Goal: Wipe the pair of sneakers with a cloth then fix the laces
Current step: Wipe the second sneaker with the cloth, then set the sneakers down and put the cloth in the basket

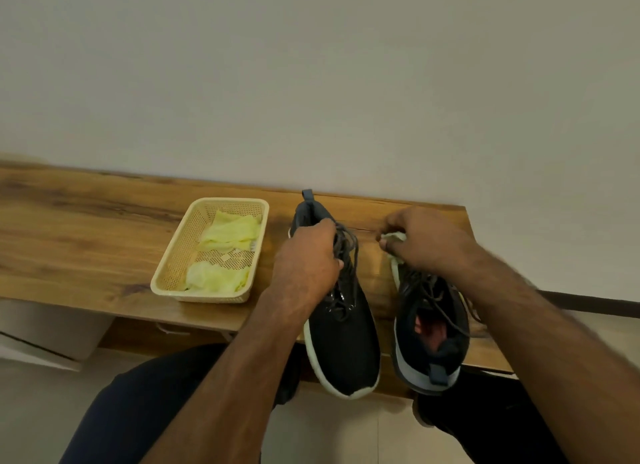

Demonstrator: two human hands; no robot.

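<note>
While the left hand (308, 256) grips the laces of the left sneaker (341, 328) on the wooden table (86, 228), the right hand (427, 240) pinches a pale cloth (394, 237) at the right sneaker's (431, 328) toe. Basket (207, 297) of yellow cloths at 9 o'clock of the sneakers

Right hand (429, 242) hides right sneaker's (429, 325) toe, perhaps gripping cloth.

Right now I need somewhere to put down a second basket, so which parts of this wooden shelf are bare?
The long stretch of wooden shelf left of the basket is bare. It is crowded to the right: only narrow strips lie between the basket, the left sneaker and the right sneaker, with both hands there.
</note>
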